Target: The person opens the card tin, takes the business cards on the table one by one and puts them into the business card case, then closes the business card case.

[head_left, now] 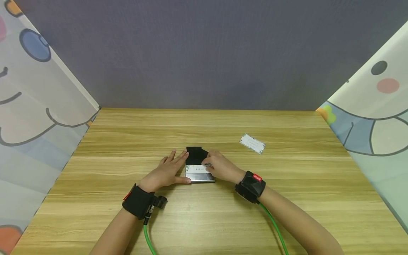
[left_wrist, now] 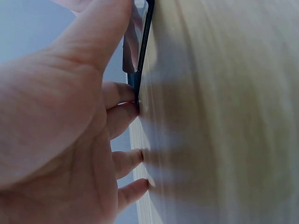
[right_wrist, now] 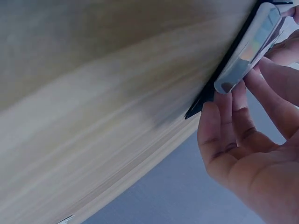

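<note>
A card holder with a black flap (head_left: 195,156) and a shiny silver metal part (head_left: 200,177) lies flat on the table, its flap laid back on the far side. A white printed card (head_left: 193,169) sits over the silver part. My right hand (head_left: 223,166) pinches the card at its right end between thumb and finger. In the right wrist view, other fingers of that hand curl beside the rounded end of the metal part (right_wrist: 247,51). My left hand (head_left: 165,173) is spread along the left side, its thumb at the near left corner and its fingertips by the flap.
Another white card (head_left: 252,143) with a patterned edge lies on the wooden table (head_left: 287,212), to the right and farther back. A dark grey panel (head_left: 204,56) rises behind the table. Green cables (head_left: 275,226) run from both wrist straps.
</note>
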Action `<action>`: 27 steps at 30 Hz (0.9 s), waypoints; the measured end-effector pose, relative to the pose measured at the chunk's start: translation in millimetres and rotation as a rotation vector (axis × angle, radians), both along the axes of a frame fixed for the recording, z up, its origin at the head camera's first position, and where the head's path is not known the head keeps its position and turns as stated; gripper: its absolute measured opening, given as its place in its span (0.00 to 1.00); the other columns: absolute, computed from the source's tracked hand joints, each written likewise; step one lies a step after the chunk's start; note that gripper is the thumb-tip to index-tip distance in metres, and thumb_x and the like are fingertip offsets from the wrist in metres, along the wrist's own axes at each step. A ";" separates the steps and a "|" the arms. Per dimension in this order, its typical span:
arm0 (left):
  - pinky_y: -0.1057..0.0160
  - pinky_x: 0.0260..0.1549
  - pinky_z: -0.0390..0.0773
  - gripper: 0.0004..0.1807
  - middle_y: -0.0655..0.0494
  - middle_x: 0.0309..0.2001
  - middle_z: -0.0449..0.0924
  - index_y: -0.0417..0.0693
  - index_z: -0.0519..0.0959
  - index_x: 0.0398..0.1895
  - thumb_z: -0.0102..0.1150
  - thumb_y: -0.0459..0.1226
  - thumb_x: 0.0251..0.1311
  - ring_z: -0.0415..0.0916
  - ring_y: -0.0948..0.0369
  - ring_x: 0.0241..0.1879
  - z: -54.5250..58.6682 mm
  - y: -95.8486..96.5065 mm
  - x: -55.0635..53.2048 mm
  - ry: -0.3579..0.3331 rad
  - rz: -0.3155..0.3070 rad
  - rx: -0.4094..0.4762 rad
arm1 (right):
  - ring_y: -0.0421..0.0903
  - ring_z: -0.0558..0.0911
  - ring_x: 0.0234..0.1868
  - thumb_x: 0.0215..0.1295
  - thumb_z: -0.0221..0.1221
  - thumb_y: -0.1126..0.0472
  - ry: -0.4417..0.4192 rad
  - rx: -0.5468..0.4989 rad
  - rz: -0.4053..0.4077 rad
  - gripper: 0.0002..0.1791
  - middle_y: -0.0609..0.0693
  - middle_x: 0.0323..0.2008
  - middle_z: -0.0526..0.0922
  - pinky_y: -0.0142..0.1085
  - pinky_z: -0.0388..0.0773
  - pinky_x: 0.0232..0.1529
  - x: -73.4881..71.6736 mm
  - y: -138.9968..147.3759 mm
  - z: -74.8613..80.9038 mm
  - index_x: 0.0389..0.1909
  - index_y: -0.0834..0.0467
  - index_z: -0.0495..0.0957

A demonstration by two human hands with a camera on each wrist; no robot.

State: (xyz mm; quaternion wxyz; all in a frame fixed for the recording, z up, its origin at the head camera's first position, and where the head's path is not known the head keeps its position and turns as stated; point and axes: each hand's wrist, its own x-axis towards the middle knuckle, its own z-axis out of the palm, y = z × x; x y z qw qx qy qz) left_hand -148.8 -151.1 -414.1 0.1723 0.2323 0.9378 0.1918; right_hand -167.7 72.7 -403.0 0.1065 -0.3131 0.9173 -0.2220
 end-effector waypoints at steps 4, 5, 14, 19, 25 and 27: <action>0.38 0.64 0.42 0.52 0.52 0.73 0.37 0.47 0.44 0.72 0.56 0.60 0.51 0.30 0.43 0.71 -0.9 -0.1 -0.4 -0.006 0.003 -0.003 | 0.43 0.73 0.36 0.60 0.56 0.68 0.011 -0.036 -0.005 0.11 0.51 0.34 0.77 0.33 0.72 0.37 -1.7 1.5 0.3 0.42 0.64 0.80; 0.37 0.64 0.42 0.52 0.52 0.73 0.37 0.48 0.44 0.72 0.56 0.60 0.51 0.30 0.42 0.71 -1.1 -0.1 -0.6 -0.006 0.003 -0.004 | 0.43 0.74 0.34 0.60 0.55 0.69 0.016 -0.053 -0.010 0.11 0.52 0.33 0.78 0.33 0.73 0.36 -3.0 2.6 0.1 0.42 0.64 0.80; 0.36 0.63 0.43 0.52 0.51 0.73 0.37 0.46 0.45 0.72 0.56 0.60 0.51 0.31 0.41 0.70 -0.5 -0.1 -1.2 0.003 -0.006 -0.002 | 0.51 0.78 0.48 0.61 0.54 0.68 -0.036 -0.096 -0.157 0.12 0.57 0.45 0.80 0.42 0.76 0.49 -19.1 34.4 1.6 0.45 0.64 0.78; 0.37 0.64 0.41 0.51 0.52 0.73 0.36 0.47 0.44 0.72 0.56 0.59 0.51 0.30 0.43 0.71 0.6 0.3 -0.4 -0.009 -0.003 -0.001 | 0.54 0.78 0.44 0.61 0.55 0.69 0.006 -0.117 -0.228 0.12 0.60 0.42 0.79 0.43 0.77 0.46 -29.6 65.1 0.5 0.45 0.67 0.77; 0.37 0.64 0.42 0.51 0.52 0.73 0.37 0.47 0.44 0.72 0.56 0.59 0.51 0.30 0.42 0.71 0.9 0.1 0.6 -0.013 -0.004 0.004 | 0.60 0.74 0.48 0.59 0.58 0.66 0.020 -0.056 -0.349 0.18 0.67 0.48 0.73 0.48 0.74 0.46 -40.7 103.0 -2.8 0.50 0.70 0.72; 0.37 0.64 0.42 0.51 0.52 0.73 0.37 0.47 0.44 0.72 0.56 0.59 0.52 0.30 0.42 0.71 1.1 0.1 0.7 -0.013 -0.004 0.005 | 0.64 0.70 0.51 0.59 0.58 0.66 0.010 -0.030 -0.390 0.22 0.70 0.52 0.69 0.51 0.73 0.46 -43.3 113.6 -3.4 0.52 0.72 0.70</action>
